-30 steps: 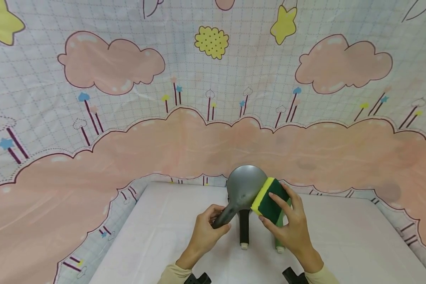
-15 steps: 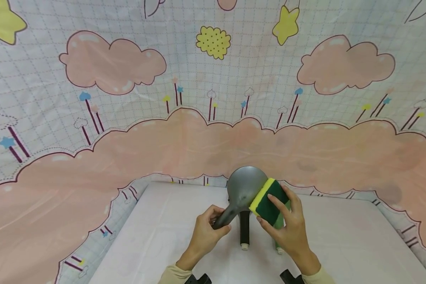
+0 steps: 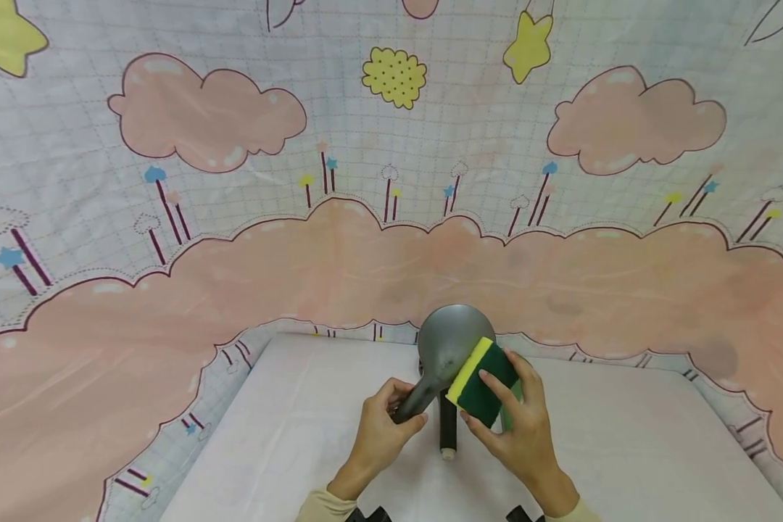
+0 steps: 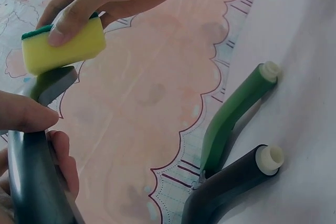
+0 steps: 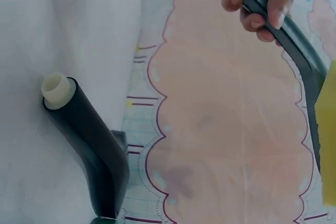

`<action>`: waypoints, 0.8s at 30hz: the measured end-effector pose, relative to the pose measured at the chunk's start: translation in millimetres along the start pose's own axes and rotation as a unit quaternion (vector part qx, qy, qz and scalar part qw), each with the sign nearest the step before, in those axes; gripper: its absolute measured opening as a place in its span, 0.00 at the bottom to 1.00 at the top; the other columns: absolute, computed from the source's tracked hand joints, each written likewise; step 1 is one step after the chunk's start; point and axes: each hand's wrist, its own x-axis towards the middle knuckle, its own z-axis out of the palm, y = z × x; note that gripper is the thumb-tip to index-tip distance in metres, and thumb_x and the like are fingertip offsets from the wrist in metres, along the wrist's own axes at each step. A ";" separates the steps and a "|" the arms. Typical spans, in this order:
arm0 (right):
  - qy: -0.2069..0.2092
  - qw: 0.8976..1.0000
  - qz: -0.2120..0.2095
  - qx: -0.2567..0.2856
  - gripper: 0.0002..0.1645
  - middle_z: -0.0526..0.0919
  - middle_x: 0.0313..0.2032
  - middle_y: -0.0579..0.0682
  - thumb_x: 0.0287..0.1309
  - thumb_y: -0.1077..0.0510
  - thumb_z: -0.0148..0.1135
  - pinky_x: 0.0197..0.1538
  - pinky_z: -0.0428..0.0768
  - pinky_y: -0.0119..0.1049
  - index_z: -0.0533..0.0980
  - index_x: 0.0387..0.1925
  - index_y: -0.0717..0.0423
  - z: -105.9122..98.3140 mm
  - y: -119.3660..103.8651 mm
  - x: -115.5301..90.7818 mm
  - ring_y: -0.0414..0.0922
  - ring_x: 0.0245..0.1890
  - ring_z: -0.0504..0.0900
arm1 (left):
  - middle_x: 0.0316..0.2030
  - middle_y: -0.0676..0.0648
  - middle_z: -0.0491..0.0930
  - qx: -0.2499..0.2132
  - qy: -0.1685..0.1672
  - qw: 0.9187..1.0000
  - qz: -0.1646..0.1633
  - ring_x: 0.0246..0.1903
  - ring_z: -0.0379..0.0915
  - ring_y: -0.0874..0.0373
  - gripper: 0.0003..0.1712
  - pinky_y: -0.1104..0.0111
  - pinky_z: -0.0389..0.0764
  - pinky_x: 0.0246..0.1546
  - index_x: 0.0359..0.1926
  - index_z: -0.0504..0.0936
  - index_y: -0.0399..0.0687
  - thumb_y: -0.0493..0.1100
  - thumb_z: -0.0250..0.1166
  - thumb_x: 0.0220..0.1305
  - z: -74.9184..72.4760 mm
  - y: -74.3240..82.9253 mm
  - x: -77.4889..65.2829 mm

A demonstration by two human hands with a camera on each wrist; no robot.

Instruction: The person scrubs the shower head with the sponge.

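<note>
In the head view my left hand [image 3: 378,438] grips the handle of a grey shower head [image 3: 449,335], its round back turned up. My right hand [image 3: 525,435] holds a yellow and green sponge [image 3: 489,384], with the green scouring face up toward the fingers. The sponge's yellow foam [image 4: 65,51] lies against the shower head's neck, as the left wrist view shows. Beneath the hands are a black shower head [image 3: 448,428] and a green shower head [image 4: 233,114], each with a pale connector at its handle end. Their round heads are mostly hidden.
A white table [image 3: 274,428] spreads under both hands. Behind it hangs a cloth [image 3: 248,290] printed with pink clouds and stars, which continues around the table's sides.
My right hand has moved the sponge down and left along the grey shower head, toward its handle. The left hand and the shower head have stayed almost still.
</note>
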 end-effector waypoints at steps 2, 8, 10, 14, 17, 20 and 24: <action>0.002 1.000 0.001 -0.002 0.37 0.68 0.65 0.67 0.57 0.29 0.60 0.69 0.58 0.23 0.80 0.54 0.52 -0.1 0.5 -0.8 0.57 0.64 0.67 | 0.38 0.46 0.87 0.000 0.001 1.000 0.001 0.36 0.80 0.62 0.19 0.71 0.78 0.39 0.44 0.80 0.48 0.34 0.74 0.50 0.0 0.9 -1.1; 0.017 1.000 -0.014 0.000 0.37 0.69 0.64 0.69 0.57 0.30 0.61 0.68 0.59 0.24 0.80 0.53 0.55 -1.5 5.3 2.9 0.59 0.62 0.68 | 0.38 0.45 0.87 -0.005 0.006 1.000 0.009 0.37 0.81 0.63 0.20 0.72 0.80 0.39 0.44 0.80 0.47 0.33 0.74 0.49 -1.0 0.3 -3.9; 0.019 1.000 -0.012 0.000 0.37 0.69 0.64 0.69 0.57 0.30 0.61 0.68 0.59 0.24 0.80 0.53 0.56 -3.0 6.8 4.7 0.60 0.61 0.68 | 0.38 0.45 0.87 -0.007 0.005 1.000 0.011 0.36 0.81 0.63 0.20 0.72 0.80 0.38 0.44 0.80 0.47 0.33 0.74 0.49 -1.3 -1.0 -4.9; 0.013 1.000 0.007 0.001 0.37 0.68 0.65 0.69 0.57 0.30 0.60 0.67 0.59 0.21 0.80 0.54 0.55 -7.2 9.1 7.3 0.59 0.62 0.68 | 0.38 0.45 0.88 -0.006 0.008 1.000 0.018 0.35 0.80 0.63 0.19 0.72 0.80 0.37 0.43 0.80 0.47 0.32 0.74 0.48 -1.8 -2.9 -6.6; 0.008 1.000 0.022 0.003 0.38 0.67 0.65 0.69 0.57 0.30 0.59 0.66 0.59 0.18 0.79 0.55 0.54 -9.7 12.0 7.8 0.58 0.62 0.68 | 0.37 0.46 0.88 -0.003 0.012 1.000 0.022 0.33 0.79 0.63 0.20 0.73 0.79 0.36 0.42 0.80 0.48 0.31 0.75 0.47 -2.4 -3.7 -7.9; -0.002 0.999 0.039 0.008 0.39 0.66 0.66 0.68 0.57 0.29 0.59 0.63 0.60 0.16 0.79 0.57 0.54 -11.3 15.4 7.2 0.55 0.64 0.67 | 0.36 0.47 0.88 0.001 0.016 1.000 0.023 0.31 0.78 0.64 0.21 0.73 0.79 0.34 0.41 0.80 0.50 0.30 0.75 0.46 -3.0 -4.2 -9.1; -0.019 0.998 0.066 0.015 0.37 0.66 0.67 0.65 0.52 0.36 0.70 0.61 0.62 0.15 0.78 0.58 0.53 -13.8 19.1 5.2 0.51 0.67 0.65 | 0.35 0.48 0.88 0.002 0.019 1.000 0.024 0.29 0.77 0.65 0.21 0.74 0.78 0.33 0.40 0.80 0.50 0.30 0.76 0.46 -3.0 -4.4 -10.4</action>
